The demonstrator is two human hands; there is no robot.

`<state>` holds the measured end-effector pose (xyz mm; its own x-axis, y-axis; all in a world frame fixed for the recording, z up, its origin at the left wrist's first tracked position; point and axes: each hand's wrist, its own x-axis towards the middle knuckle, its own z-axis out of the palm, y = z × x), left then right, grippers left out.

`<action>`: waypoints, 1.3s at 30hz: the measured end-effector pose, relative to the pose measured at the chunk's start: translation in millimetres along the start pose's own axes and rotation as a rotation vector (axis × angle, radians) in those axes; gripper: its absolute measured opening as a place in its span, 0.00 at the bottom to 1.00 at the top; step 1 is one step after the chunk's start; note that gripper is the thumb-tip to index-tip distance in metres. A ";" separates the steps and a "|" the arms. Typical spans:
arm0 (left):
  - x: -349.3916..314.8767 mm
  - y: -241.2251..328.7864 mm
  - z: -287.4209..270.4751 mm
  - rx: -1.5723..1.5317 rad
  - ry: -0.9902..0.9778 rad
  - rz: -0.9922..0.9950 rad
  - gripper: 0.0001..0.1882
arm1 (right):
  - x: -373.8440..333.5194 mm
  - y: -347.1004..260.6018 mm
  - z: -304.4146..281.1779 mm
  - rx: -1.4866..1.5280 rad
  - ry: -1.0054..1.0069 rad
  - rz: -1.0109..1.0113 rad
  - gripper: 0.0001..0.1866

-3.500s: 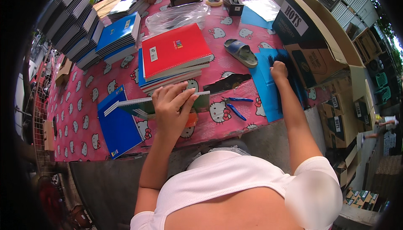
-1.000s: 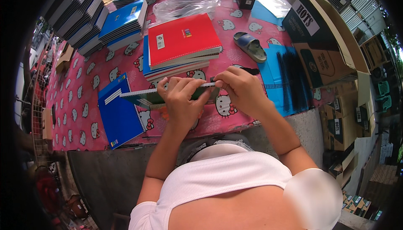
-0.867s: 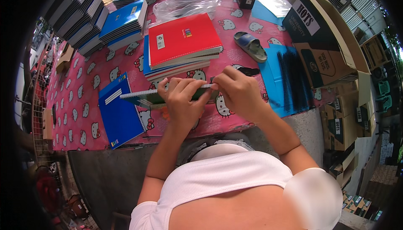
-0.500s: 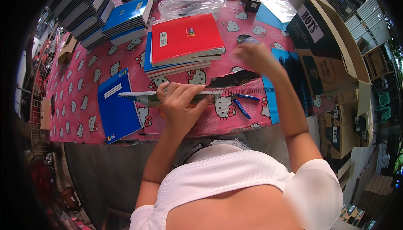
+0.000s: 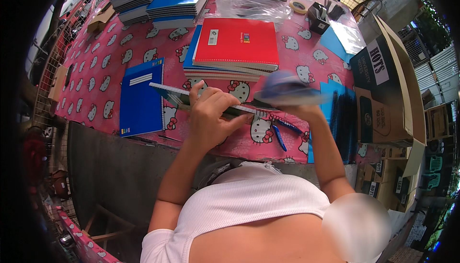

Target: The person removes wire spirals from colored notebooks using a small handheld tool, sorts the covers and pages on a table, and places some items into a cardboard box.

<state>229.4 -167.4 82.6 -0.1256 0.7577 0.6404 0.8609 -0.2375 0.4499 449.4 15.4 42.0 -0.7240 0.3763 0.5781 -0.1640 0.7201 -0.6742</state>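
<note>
My left hand (image 5: 211,114) is closed around a notebook (image 5: 167,90) held on edge, its white perforated side facing up. A dark wire coil (image 5: 274,116) sticks out from the notebook's right end. My right hand (image 5: 303,112) is closed on a rounded blue-and-grey object (image 5: 287,88), smeared by motion, above the table just right of the notebook. Blue-handled pliers (image 5: 280,137) lie on the table below the coil. A blue notebook (image 5: 141,97) lies flat at the left. Beyond my hands sits a stack of red-covered notebooks (image 5: 239,45) with a blue cover jutting out on its left.
Tall stacks of bound notebooks (image 5: 179,1) stand at the far left. Clear plastic wrap (image 5: 251,6), a tape roll (image 5: 298,7) and a black holder (image 5: 318,17) lie farther back. Blue covers with coils (image 5: 335,114) and a large open carton (image 5: 385,81) are on the right.
My right hand has picked up the rounded blue-and-grey object from beside the red stack and brought it nearer, toward the notebook's right end. My left hand still grips the notebook, now tilted. The view has shifted.
</note>
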 end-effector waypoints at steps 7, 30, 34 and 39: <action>2.6 2.4 2.8 -0.040 0.027 -0.049 0.15 | 18.1 -14.4 13.7 0.137 -0.234 0.581 0.23; -4.8 -36.9 -42.4 0.229 -0.019 -0.127 0.16 | 54.2 -27.2 50.8 1.113 0.027 0.601 0.24; -7.7 -38.1 -44.4 0.312 -0.015 -0.272 0.18 | 70.3 -8.3 67.7 0.072 -0.254 0.535 0.27; -12.9 -56.2 -48.7 0.123 0.035 -0.278 0.16 | 77.4 -19.1 70.8 0.442 -0.265 0.424 0.30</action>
<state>158.7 -193.5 79.4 -0.3800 0.7615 0.5251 0.8442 0.0535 0.5334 349.1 -10.5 67.0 -0.9173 0.3774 0.1265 -0.0469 0.2132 -0.9759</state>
